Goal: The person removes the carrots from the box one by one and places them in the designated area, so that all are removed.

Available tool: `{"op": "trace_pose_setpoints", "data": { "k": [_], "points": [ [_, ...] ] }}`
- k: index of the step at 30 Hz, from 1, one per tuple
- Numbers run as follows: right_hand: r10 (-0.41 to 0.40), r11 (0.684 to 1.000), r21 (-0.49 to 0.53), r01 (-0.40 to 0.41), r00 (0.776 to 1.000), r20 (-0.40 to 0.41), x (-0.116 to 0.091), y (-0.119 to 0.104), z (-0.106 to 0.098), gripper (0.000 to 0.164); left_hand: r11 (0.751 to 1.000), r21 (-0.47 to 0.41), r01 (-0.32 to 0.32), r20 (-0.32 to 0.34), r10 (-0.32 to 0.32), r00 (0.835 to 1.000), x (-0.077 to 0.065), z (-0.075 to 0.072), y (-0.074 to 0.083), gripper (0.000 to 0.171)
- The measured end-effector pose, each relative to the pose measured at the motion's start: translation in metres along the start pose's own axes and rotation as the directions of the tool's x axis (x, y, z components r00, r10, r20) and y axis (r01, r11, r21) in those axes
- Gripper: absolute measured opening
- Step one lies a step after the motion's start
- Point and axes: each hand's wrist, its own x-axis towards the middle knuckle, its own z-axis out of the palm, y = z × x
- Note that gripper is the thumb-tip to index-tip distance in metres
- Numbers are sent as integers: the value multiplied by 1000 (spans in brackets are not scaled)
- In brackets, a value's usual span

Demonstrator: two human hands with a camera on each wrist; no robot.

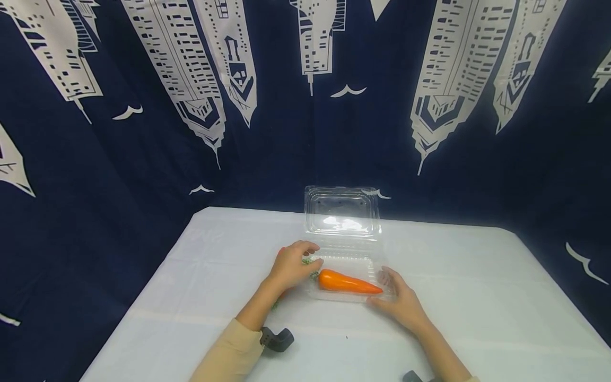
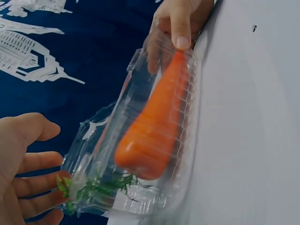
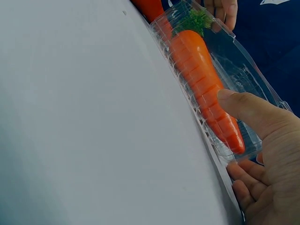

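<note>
An orange carrot [image 1: 348, 282] with a green leafy top lies in a clear plastic clamshell container [image 1: 341, 298] on the white table. The container's lid [image 1: 342, 212] stands raised at the back. My right hand [image 1: 398, 302] grips the container's right end beside the carrot's tip, thumb [image 3: 227, 93] over the rim and fingers outside. My left hand [image 1: 292, 265] is at the container's left end, its fingers [image 2: 42, 185] extended and loosely spread near the green leaves [image 2: 105, 185]. Whether they touch the leaves or the container wall, I cannot tell.
Part of another orange-red thing [image 3: 149, 8] shows beyond the container's left end in the right wrist view. A bit of green [image 1: 274, 306] peeks out beneath my left wrist. A dark blue curtain with white building prints [image 1: 315, 143] hangs behind the white table [image 1: 191, 297].
</note>
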Motion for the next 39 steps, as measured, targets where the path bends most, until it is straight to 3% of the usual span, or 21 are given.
{"op": "trace_pose_setpoints", "data": {
  "k": [7, 16, 28, 39],
  "points": [
    [-16, 1000, 19, 16, 1000, -5, -2, 0, 0, 94, 997, 42, -62, 88, 58, 994, 4, 9, 5, 39],
    [-6, 1000, 23, 6, 1000, 5, -3, -2, -2, 94, 996, 56, -75, 186, 63, 980, 9, 17, 4, 44],
    [5, 1000, 24, -5, 1000, 6, -2, 1, 0, 95, 993, 76, -88, 240, 67, 968, 16, 25, 5, 44],
    [-16, 1000, 20, 16, 1000, -9, -1, -1, 0, 94, 973, 180, -147, 251, 99, 963, 18, 33, 3, 43]
  ]
}}
